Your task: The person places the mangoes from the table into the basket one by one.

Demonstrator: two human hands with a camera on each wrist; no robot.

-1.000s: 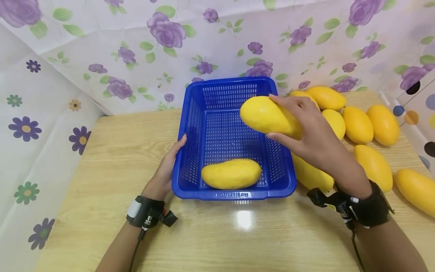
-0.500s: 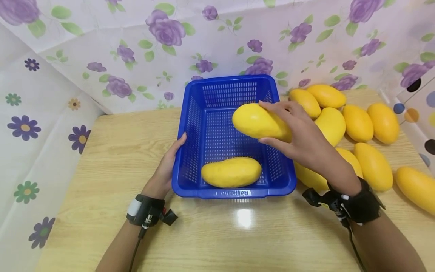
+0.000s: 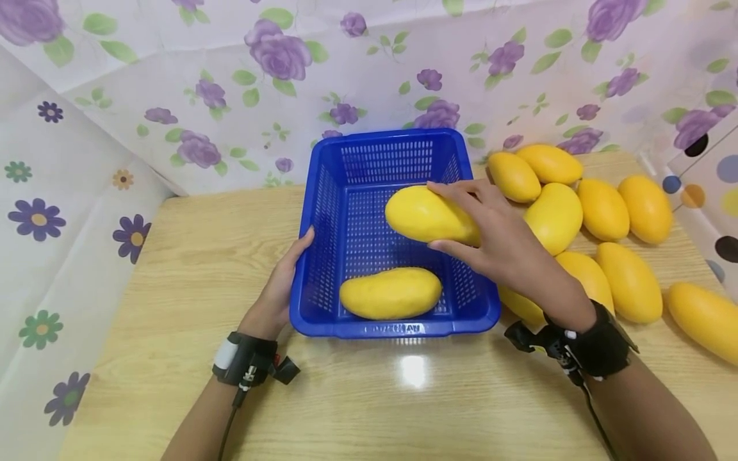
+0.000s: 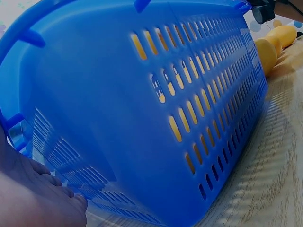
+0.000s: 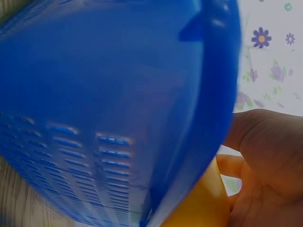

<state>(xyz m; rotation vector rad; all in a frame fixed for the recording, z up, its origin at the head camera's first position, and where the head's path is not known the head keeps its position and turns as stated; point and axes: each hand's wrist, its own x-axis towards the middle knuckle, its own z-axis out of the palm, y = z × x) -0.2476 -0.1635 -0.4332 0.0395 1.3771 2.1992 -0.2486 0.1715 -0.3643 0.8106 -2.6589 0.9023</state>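
A blue plastic basket (image 3: 394, 329) with slotted walls stands on the wooden table. My left hand (image 3: 279, 288) holds its left side, thumb at the rim; in the left wrist view those fingers (image 4: 57, 189) lie along the outer wall. One yellow mango (image 3: 391, 293) lies crosswise in the basket's near end. My right hand (image 3: 490, 234) grips a second mango (image 3: 429, 214) between thumb and fingers, above the basket's right half. The right wrist view has the basket wall (image 5: 94, 85) in front, covering much of the held mango (image 5: 203, 203).
Several more mangoes (image 3: 602, 208) lie on the table to the basket's right, some partly hidden by my right forearm. A single mango (image 3: 703, 320) is farther right. Behind the table hangs a flowered sheet (image 3: 219, 96). Bare wood (image 3: 202, 256) shows on the left.
My right hand has carried the gripped mango left and slightly toward me, farther over the basket. My left hand, the basket and the mango inside stay in place.
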